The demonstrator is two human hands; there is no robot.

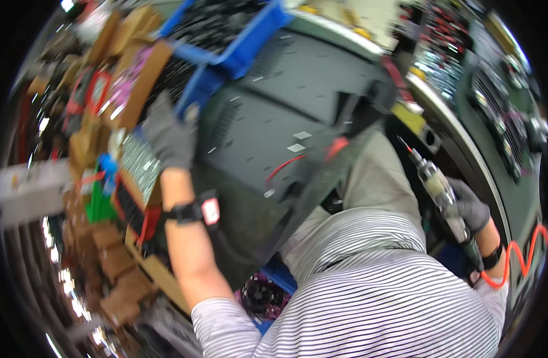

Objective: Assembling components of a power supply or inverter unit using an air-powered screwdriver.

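Two gloved hands in view, frame motion-blurred. Far left: a stack of brown cardboard boxes (pixel 116 262) and cartons, blurred, with a green item (pixel 98 206) and a small blue item (pixel 107 164) among them; details not readable.

Left hand (pixel 169 140), grey glove, forearm with a black wrist strap (pixel 193 212) carrying a red-and-white tag. The grip is closed on the left edge of a large dark panel (pixel 274 119), fingers wrapped over that edge just below a blue plastic bin (pixel 238 48). The bin sits at the panel's upper left corner, touching or overlapping it; can't tell which.

The panel is a big black moulded back cover, tilted, filling the middle of the view from the bin down to the person's lap. Small white stickers on its face, a red wire (pixel 286 166) running across the lower right part.

Below: striped shirt (pixel 375 298), grey trouser leg right of the panel.

Right hand (pixel 472 210), grey glove, grip clamped on an electric screwdriver (pixel 442 197), bit pointing up-left toward the panel's right edge, not touching it. An orange coiled cable (pixel 518 262) runs off by the wrist. Right of that, the curved edge of the counter (pixel 465 149), green surface with blurred parts.
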